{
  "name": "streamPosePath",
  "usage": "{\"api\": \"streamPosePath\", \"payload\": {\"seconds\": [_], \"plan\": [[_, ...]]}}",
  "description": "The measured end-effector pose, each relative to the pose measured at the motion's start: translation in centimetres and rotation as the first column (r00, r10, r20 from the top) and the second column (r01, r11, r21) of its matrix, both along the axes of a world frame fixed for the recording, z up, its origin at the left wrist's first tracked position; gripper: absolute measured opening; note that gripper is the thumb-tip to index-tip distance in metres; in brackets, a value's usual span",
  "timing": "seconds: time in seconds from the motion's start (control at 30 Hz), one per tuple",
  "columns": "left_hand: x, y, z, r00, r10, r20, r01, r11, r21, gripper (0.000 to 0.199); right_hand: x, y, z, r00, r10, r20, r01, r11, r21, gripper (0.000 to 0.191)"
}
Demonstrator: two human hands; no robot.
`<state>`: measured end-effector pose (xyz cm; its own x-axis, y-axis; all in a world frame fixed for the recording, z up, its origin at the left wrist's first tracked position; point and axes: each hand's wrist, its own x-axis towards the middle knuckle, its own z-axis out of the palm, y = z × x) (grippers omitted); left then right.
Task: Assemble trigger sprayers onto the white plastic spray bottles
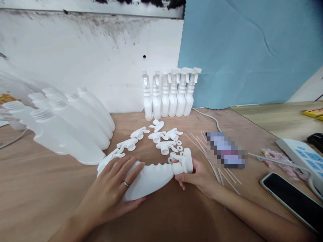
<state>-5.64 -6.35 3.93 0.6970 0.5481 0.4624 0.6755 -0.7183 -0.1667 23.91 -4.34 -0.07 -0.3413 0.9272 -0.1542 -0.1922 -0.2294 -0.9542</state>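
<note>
A white spray bottle lies on its side just above the wooden table, its base to the left. My left hand is wrapped round the bottle's body, with a ring on one finger. At the neck end, my right hand grips the white spray head, which sits on the bottle's neck. Beyond the bottle lie several loose spray heads and small white rings. Thin white tubes are spread to the right of my right hand.
Several open white bottles stand at the left. A row of bottles with spray heads stands against the wall. On the right are a pixelated device, a black phone, a power strip, cables and small pink packets.
</note>
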Motion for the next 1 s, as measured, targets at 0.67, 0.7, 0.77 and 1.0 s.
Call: {"api": "streamPosePath", "payload": {"seconds": [0.67,0.7,0.77,1.0], "plan": [[-0.03,0.02,-0.14,1.000,-0.008,0.007,0.008,1.000,0.003,0.069,-0.01,0.05,0.18,1.000,0.005,-0.029,-0.005,1.000,0.001,0.071],[-0.06,0.01,-0.15,1.000,-0.007,0.003,0.007,1.000,-0.003,0.069,0.00,0.06,0.20,1.000,0.003,-0.018,-0.003,1.000,0.003,0.067],[-0.11,-0.04,-0.12,1.000,-0.009,-0.003,0.009,1.000,-0.017,0.068,0.05,0.01,0.30,0.999,0.017,0.052,-0.017,1.000,0.000,0.051],[0.13,-0.02,0.08,1.000,-0.016,0.002,0.016,1.000,-0.001,0.067,-0.06,-0.15,0.44,1.000,0.011,0.012,-0.011,1.000,0.016,0.064]]}}
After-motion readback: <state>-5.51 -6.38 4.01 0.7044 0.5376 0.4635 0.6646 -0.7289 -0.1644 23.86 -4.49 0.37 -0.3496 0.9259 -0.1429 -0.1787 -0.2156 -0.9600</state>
